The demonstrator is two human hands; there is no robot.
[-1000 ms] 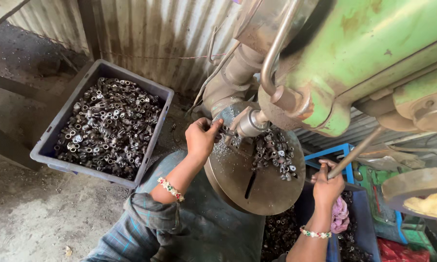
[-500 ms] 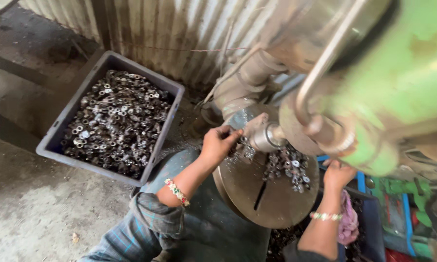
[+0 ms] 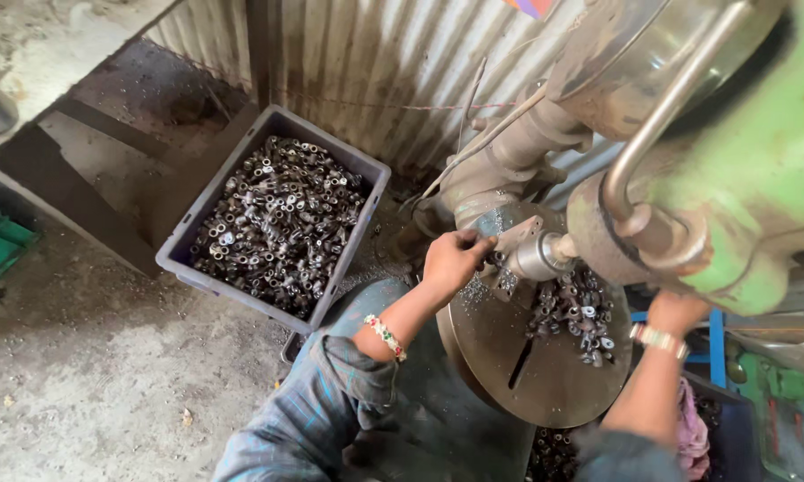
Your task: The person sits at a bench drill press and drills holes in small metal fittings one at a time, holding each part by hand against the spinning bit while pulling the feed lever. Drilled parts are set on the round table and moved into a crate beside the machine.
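My left hand [image 3: 451,259] reaches across to the metal fixture block [image 3: 507,239] under the drill spindle [image 3: 540,256], its fingertips pinched together on a small metal part there. A pile of small metal parts [image 3: 573,314] lies on the round steel machine table [image 3: 536,384], just right of that hand. My right hand [image 3: 676,310] is raised at the table's right side. Its fingers are hidden behind the green machine housing [image 3: 759,196]. Both wrists carry beaded bracelets.
A grey plastic crate [image 3: 177,259] full of small metal parts [image 3: 277,223] stands on the dirt floor to the left. Corrugated sheet wall [image 3: 366,62] runs behind it. A bent steel lever [image 3: 665,107] hangs from the machine. Blue crates [image 3: 716,339] sit at lower right.
My left hand has stayed at the fixture under the spindle. My right hand has risen from the lever handle to just under the green housing. The view has shifted closer and leftward.
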